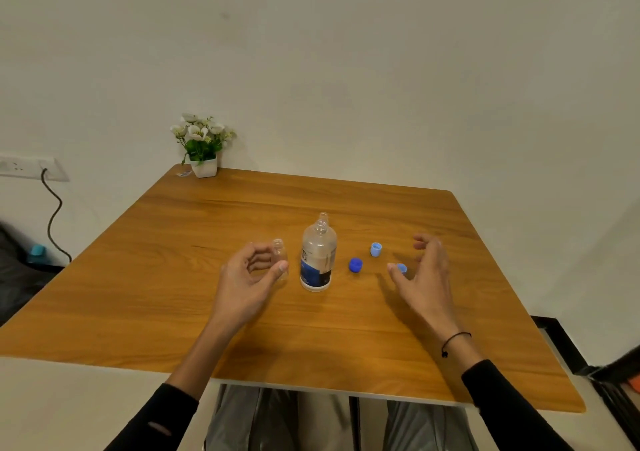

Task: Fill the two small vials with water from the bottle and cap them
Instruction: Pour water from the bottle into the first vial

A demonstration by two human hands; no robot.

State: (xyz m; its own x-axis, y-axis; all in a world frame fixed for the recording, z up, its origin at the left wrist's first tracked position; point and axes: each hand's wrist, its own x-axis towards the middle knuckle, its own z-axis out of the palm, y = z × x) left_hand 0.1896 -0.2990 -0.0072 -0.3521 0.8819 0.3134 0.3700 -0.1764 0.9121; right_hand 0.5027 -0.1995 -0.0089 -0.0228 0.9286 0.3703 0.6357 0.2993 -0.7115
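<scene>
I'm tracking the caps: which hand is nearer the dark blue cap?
Right. The right hand hovers just right of the dark blue cap; the left hand is beyond the bottle.

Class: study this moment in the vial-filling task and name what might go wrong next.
1. The bottle stands uncapped between both hands; a knock could spill it.
2. The clear vial by the left hand is hard to see and might tip.
3. The right hand could knock the light blue cap away.

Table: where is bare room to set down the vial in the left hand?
Bare wood lies between the flower pot and the bottle, and along the near edge of the table. Crowded right of the bottle: dark blue cap, two light blue caps, right hand.
</scene>
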